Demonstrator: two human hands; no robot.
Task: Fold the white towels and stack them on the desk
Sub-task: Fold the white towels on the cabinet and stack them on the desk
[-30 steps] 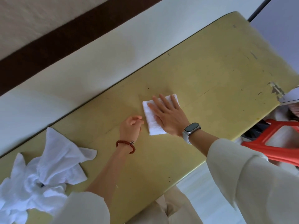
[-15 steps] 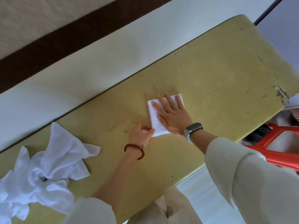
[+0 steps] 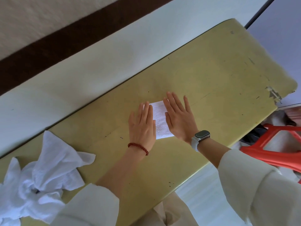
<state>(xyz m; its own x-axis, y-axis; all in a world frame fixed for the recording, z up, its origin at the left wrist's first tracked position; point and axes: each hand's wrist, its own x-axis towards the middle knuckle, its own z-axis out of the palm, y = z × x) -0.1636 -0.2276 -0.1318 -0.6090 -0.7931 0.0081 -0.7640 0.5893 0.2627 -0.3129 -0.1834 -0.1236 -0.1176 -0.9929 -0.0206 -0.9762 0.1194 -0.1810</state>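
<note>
Pressing down with flat, straight fingers, the left hand (image 3: 142, 126) and the right hand (image 3: 178, 119) lay on the two sides of a small folded white cloth towel (image 3: 160, 121). Neither grip was clenched; both hands were released and only pushed on the towel, holding nothing. A strip of the towel showed between them. The left wrist had a red bead bracelet (image 3: 138, 148) and the right wrist had a grey watch on a white strap (image 3: 201, 136).

The towel sat near the middle of the long yellow-green counter (image 3: 219, 75), lying flat on it. Far off at the left end of the counter was a messy heap of loose white towels (image 3: 39, 180), well apart from the folded one. A red plastic stool (image 3: 273, 154) stood past the counter's right side.

It looked like one towel was folded and being smoothed. The heap still needed folding, and no stack had begun yet, so most of the job was left.
</note>
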